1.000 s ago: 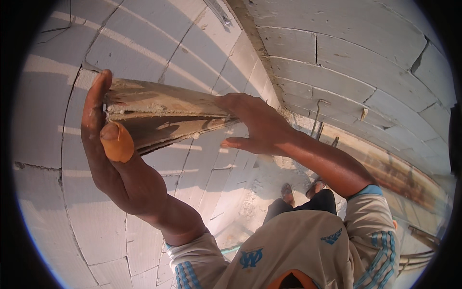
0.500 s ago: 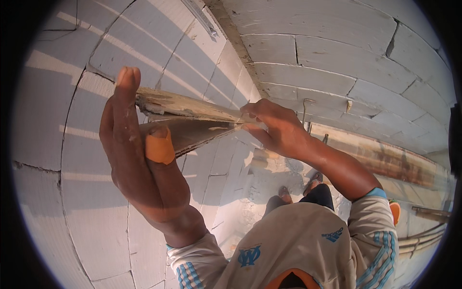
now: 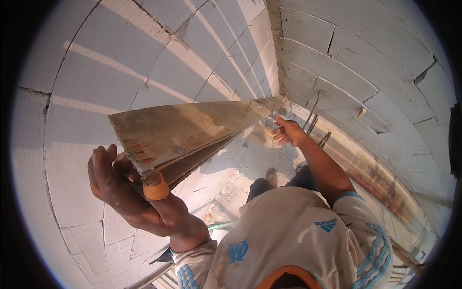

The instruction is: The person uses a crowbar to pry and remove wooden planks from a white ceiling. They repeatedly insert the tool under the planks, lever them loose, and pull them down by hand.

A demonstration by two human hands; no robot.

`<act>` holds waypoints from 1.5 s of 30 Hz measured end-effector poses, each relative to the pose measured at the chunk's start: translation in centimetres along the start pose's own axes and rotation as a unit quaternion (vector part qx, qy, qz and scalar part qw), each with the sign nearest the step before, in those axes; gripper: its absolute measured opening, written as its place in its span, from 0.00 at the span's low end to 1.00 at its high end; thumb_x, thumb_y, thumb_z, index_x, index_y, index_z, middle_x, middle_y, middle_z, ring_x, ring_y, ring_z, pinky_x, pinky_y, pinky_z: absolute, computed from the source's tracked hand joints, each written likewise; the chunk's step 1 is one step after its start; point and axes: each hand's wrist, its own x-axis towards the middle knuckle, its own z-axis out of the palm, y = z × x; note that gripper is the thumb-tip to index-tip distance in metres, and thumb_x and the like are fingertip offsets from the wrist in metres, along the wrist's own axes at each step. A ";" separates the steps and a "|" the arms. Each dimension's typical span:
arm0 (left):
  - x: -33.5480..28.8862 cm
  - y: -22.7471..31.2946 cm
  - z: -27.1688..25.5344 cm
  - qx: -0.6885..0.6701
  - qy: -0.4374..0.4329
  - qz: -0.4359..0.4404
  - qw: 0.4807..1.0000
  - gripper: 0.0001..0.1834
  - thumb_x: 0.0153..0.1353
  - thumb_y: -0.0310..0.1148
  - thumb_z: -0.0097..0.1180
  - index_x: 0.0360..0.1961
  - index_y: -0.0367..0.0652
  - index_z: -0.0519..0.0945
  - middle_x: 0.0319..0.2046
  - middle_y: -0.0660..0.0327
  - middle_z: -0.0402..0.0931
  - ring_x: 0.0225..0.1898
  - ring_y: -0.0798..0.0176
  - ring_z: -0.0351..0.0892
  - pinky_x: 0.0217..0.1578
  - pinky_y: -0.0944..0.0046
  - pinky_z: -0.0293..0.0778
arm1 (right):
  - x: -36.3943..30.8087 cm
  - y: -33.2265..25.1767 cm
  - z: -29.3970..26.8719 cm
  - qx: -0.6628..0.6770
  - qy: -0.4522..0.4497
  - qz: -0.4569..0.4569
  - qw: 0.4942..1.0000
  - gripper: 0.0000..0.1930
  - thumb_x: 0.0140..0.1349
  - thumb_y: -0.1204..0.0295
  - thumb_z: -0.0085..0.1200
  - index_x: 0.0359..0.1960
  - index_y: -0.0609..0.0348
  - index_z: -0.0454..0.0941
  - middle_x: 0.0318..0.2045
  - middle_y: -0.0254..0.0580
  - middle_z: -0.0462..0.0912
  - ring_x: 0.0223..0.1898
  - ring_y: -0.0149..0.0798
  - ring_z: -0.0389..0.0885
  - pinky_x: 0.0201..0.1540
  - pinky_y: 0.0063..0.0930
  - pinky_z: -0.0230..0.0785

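A long wooden form [image 3: 187, 125], two boards meeting at an angle, stretches from my left hand toward the wall corner. Its near end looks rough and splintered, and the lower board [image 3: 192, 166] lies in shade. My left hand [image 3: 130, 188] grips that near end from below, the thumb wrapped in orange tape [image 3: 157, 189] against its edge. Beside the far end is my right hand [image 3: 288, 131], its fingers apart and nothing held in them. The far end narrows to a point near the corner, where contact with the wall cannot be made out.
A pale block wall [image 3: 91, 120] rises on the left and a grey block wall [image 3: 346, 62] on the right. Bent metal rods [image 3: 315, 111] stand near my right forearm. Rubble [image 3: 231, 183] covers ground by my feet. A green pipe [image 3: 224, 225] and poles [image 3: 406, 255] lie lower down.
My right hand has let go of the form's far end and opened beside it. The form has tilted, showing its broad upper face, while its far end now reaches toward the corner.
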 end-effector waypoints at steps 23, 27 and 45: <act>-25.1 -0.4 -22.1 0.268 0.175 -0.531 0.785 0.19 0.66 0.29 0.49 0.56 0.34 0.78 0.29 0.61 0.75 0.27 0.70 0.67 0.26 0.70 0.62 | -7.8 6.4 12.4 -0.528 -0.236 -0.102 0.809 0.40 0.68 0.43 0.46 0.67 0.68 0.61 0.44 0.58 0.81 0.48 0.50 0.82 0.53 0.45 0.73; -26.3 0.9 -22.9 0.293 0.163 -0.545 0.768 0.19 0.66 0.28 0.48 0.57 0.36 0.77 0.20 0.70 0.64 0.20 0.74 0.55 0.21 0.69 0.52 | -13.3 1.0 18.0 -0.356 -0.255 -0.504 0.744 0.36 0.72 0.49 0.43 0.70 0.65 0.56 0.64 0.63 0.64 0.68 0.54 0.62 0.68 0.46 0.55; -25.0 3.2 -21.7 0.205 0.214 -0.547 0.783 0.17 0.66 0.27 0.57 0.56 0.35 0.75 0.20 0.72 0.64 0.21 0.79 0.56 0.24 0.74 0.53 | -19.1 10.0 32.7 -0.560 -0.640 -0.315 0.421 0.23 0.70 0.51 0.46 0.51 0.59 0.76 0.43 0.53 0.80 0.48 0.52 0.80 0.52 0.47 0.71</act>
